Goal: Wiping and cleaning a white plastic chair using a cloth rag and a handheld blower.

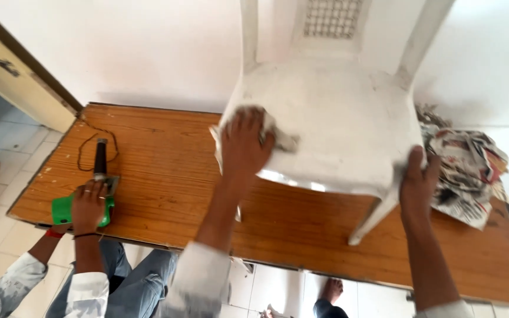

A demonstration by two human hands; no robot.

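My left hand (244, 144) is pressing a cloth (278, 136) flat-fingered on the dusty white plastic chair (337, 123); my right hand (417, 182) is gripping its front corner; wiping looks barely begun.

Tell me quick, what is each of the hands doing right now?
Left hand: pressed flat on a white cloth on the chair seat.
Right hand: gripping the seat's front corner.
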